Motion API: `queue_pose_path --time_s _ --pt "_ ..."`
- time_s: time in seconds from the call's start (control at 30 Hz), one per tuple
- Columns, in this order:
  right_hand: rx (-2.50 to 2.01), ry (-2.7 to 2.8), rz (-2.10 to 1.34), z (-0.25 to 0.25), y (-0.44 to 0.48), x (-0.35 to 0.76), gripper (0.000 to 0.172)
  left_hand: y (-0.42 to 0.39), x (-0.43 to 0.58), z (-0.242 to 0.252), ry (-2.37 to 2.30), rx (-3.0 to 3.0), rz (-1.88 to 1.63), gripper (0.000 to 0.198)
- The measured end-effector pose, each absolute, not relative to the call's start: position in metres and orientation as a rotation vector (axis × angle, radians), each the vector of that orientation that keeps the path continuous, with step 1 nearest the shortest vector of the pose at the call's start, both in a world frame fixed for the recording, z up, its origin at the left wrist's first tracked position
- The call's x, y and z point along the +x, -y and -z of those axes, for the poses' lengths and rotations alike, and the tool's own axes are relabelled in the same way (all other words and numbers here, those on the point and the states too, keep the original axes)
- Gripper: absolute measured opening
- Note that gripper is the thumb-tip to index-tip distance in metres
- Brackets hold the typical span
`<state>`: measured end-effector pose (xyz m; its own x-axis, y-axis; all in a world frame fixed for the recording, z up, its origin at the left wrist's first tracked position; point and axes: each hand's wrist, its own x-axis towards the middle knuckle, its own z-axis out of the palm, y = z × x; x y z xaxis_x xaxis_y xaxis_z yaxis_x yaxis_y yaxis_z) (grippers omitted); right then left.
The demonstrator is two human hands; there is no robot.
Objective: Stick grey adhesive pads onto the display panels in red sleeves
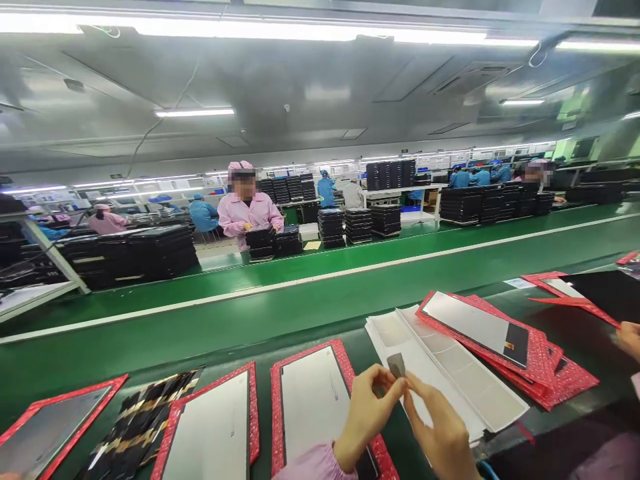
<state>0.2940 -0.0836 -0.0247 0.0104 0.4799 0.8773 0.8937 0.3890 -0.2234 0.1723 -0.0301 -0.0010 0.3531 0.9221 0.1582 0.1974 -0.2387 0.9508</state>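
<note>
Between my left hand (365, 413) and my right hand (440, 433) is a small grey square of film (397, 365), pinched by the fingertips of both hands. Under my left hand lies a flat white-faced panel in a red foam frame (313, 400). A fanned stack of white sheets (445, 373) lies just beyond my right hand. Its near edge passes under those fingers. Farther right, another panel with a black corner patch rests in a pile of red foam frames (475, 327).
More red-framed panels (210, 427) and a heap of black-and-gold strips (140, 420) lie to the left on the green bench. A co-worker's hand (629, 339) shows at the right edge. Beyond the green conveyor belt (320, 313), a person in pink (247, 210) stands among stacks of black panels.
</note>
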Motion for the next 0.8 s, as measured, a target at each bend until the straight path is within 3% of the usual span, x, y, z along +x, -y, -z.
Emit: queue_pose_path --time_s 0.27,0.5,0.8 --pt "-1.172 1.85 0.148 0.052 0.092 0.256 0.058 0.065 0.102 0.02 -1.221 1.656 -0.919 0.031" --pt "-1.456 1.446 -0.399 0.054 0.077 0.244 0.041 0.078 0.062 0.042 -1.334 1.757 -0.898 0.036" --pt "-1.366 1.464 -1.116 0.05 0.087 0.256 0.032 0.089 0.037 0.059 -1.468 1.742 -0.919 0.038"
